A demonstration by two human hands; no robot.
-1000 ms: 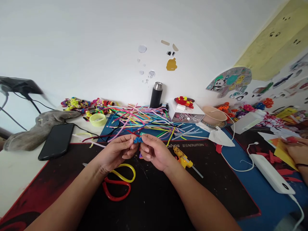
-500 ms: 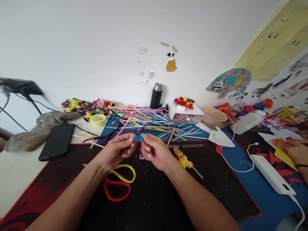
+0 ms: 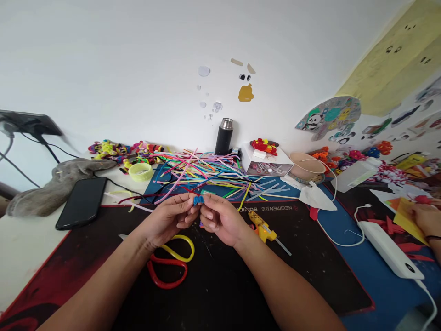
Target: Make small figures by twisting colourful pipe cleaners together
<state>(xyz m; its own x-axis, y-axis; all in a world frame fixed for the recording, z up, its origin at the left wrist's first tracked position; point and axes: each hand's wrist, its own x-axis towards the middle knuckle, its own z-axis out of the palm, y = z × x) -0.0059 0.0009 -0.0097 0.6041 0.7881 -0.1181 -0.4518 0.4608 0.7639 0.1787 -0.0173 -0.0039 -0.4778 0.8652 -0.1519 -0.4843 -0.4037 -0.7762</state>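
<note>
My left hand and my right hand meet above the black desk mat. Both pinch a small blue pipe cleaner piece, bent into a tight squiggle, between thumbs and fingertips. Something small and dark lies under my right fingers, too hidden to name. Scissors with a yellow and a red handle lie just below my left hand. A yellow glue gun lies right of my right hand. A heap of coloured pipe cleaners is spread just beyond my hands.
A black phone and a grey cloth lie at the left. A black flask, a white box, a bowl and a white power strip stand behind and right. Another person's hand holds yellow paper at the right edge.
My hands pressed closer together and the blue piece has been squeezed shorter and more compact between my fingertips. Everything else stays where it was.
</note>
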